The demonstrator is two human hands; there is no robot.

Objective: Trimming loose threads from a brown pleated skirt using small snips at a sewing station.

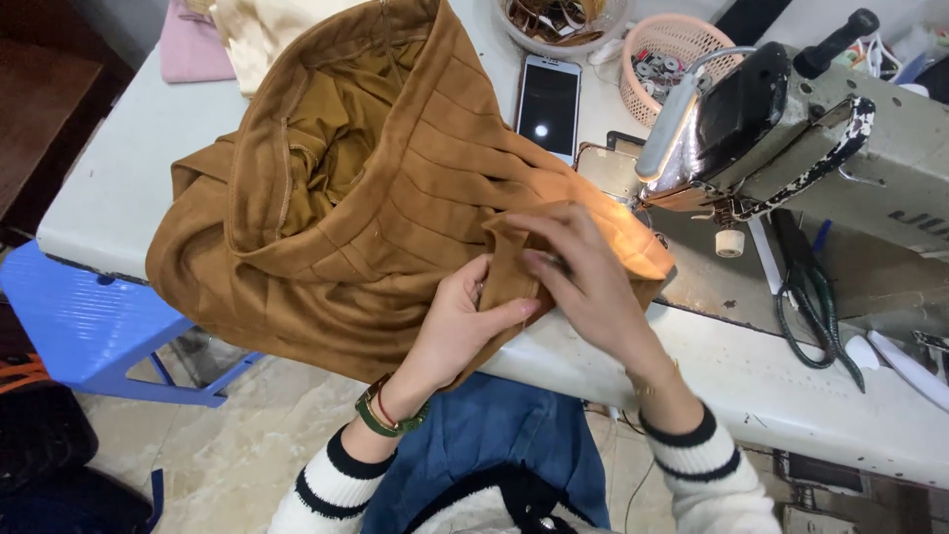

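Both hands pinch the brown garment (395,198) at its folded edge — left hand (465,316) gripping from below, right hand (583,277) pressing on top — just short of the sewing machine (791,129); by the look, that fold isn't stitched yet.

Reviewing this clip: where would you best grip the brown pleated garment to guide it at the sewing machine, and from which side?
Probably at the brown pleated fabric garment's folded edge, from the near side, where the left hand and right hand pinch it: it lies flat beside the grey sewing machine, the bulk heaped left.

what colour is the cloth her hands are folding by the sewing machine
Mustard brown, pleated cloth; the head view shows it.
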